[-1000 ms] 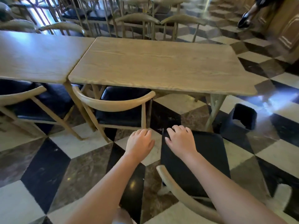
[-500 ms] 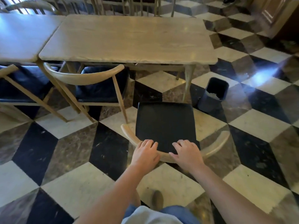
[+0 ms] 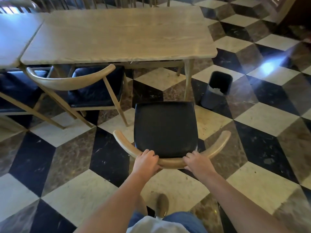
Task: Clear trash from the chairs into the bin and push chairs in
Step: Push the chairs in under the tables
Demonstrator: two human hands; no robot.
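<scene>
A wooden chair (image 3: pixel 165 128) with a black seat stands on the floor in front of me, pulled out from the wooden table (image 3: pixel 121 36). Its seat is bare. My left hand (image 3: pixel 146 161) and my right hand (image 3: pixel 197 163) both grip the curved wooden backrest, one on each side of its middle. A small dark bin (image 3: pixel 217 89) with white paper inside stands on the floor by the table's right front leg, just beyond the chair's right corner.
A second chair (image 3: pixel 80 86) sits tucked under the table's left half. Another table (image 3: pixel 11 37) and chair (image 3: pixel 11 91) adjoin at the left. More chairs line the far side. The floor is chequered marble; my shoe (image 3: pixel 162 205) is below the chair.
My hands went from hovering over the seat to closing on the backrest. The view has pulled back, so the chair and table sit farther ahead of me.
</scene>
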